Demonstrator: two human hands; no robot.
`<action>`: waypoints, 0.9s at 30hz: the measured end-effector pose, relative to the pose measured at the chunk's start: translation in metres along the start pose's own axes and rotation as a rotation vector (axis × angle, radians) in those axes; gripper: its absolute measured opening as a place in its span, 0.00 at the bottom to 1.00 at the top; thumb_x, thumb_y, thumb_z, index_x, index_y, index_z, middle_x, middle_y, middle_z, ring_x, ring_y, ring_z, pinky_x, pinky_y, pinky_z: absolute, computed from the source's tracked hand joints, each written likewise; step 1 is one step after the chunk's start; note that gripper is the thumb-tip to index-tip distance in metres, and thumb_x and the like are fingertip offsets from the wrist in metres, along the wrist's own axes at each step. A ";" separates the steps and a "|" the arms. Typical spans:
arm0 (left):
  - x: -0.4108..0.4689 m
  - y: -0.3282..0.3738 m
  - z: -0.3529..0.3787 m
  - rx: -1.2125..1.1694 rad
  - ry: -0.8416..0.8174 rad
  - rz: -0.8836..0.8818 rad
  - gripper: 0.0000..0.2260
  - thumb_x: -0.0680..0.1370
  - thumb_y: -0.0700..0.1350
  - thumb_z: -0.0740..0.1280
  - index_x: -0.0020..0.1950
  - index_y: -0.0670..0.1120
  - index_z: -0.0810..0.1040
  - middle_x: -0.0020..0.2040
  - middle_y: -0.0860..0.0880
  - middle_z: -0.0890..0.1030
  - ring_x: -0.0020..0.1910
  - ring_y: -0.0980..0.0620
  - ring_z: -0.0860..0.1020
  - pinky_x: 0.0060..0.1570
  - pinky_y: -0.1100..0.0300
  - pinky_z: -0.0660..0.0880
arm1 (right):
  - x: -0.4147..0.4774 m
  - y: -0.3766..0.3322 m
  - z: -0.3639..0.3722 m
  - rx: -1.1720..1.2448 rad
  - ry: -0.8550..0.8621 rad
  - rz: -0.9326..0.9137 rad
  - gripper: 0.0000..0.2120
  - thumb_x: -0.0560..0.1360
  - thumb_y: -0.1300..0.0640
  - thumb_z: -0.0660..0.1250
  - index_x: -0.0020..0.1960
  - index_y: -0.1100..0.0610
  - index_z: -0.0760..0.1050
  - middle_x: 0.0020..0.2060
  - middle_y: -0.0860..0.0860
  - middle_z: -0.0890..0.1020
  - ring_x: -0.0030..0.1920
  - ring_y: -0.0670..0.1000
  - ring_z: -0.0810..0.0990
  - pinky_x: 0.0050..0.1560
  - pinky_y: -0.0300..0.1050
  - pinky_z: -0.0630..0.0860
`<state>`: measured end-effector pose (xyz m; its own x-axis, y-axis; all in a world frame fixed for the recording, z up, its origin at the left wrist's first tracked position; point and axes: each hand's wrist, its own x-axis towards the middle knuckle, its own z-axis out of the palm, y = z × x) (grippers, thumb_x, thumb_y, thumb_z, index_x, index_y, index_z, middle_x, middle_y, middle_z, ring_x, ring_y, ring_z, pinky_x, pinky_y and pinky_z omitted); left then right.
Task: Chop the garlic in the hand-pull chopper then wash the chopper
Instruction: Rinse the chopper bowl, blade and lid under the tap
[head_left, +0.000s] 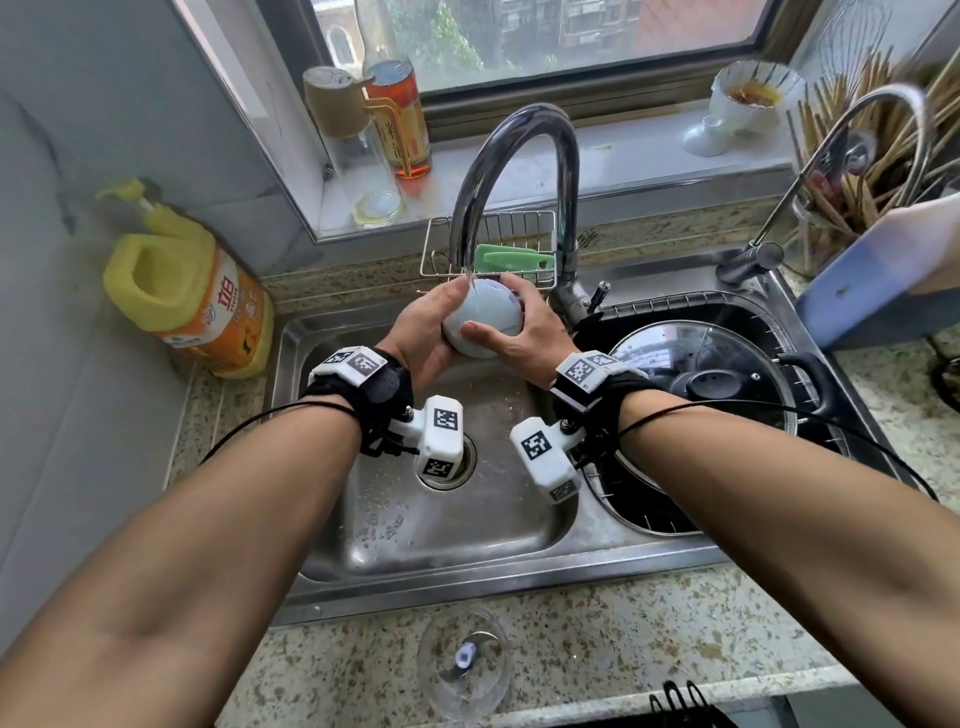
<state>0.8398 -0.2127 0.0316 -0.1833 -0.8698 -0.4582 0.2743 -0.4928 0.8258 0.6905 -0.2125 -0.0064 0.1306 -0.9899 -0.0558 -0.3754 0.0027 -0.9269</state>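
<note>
Chopper lid under tap; 立白 detergent

Our left hand and right hand are bare, as are our forearms. Each wrist carries a black strap topped by a white plate printed with black-and-white square markers. Below each strap, a white block is fixed on with small screws and has markers on its faces. A thin black cable loops out from each strap.

Left hand curled, right hand curled, forearms outstretched
</note>
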 end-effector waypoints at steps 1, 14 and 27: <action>0.001 0.000 -0.001 0.022 0.003 0.019 0.18 0.85 0.43 0.58 0.74 0.40 0.68 0.62 0.37 0.76 0.50 0.43 0.81 0.42 0.50 0.84 | 0.000 0.000 0.000 0.015 0.005 0.006 0.37 0.68 0.43 0.76 0.71 0.54 0.67 0.62 0.53 0.77 0.59 0.51 0.79 0.63 0.47 0.75; -0.001 -0.006 -0.006 0.106 0.099 0.085 0.20 0.82 0.45 0.65 0.73 0.41 0.70 0.65 0.38 0.76 0.58 0.40 0.77 0.56 0.33 0.77 | 0.001 -0.013 -0.001 0.139 0.035 -0.004 0.15 0.82 0.55 0.58 0.65 0.51 0.76 0.49 0.53 0.83 0.31 0.51 0.83 0.26 0.43 0.78; -0.005 0.004 -0.003 -0.032 0.156 -0.095 0.31 0.82 0.65 0.49 0.72 0.44 0.72 0.62 0.37 0.80 0.58 0.38 0.81 0.52 0.39 0.80 | -0.003 -0.027 -0.007 0.029 -0.046 -0.097 0.18 0.70 0.61 0.76 0.58 0.58 0.79 0.46 0.53 0.84 0.42 0.49 0.82 0.47 0.42 0.81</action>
<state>0.8444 -0.2106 0.0362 -0.0615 -0.8111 -0.5816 0.2935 -0.5717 0.7662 0.6942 -0.2105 0.0215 0.2077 -0.9780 0.0183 -0.3324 -0.0881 -0.9390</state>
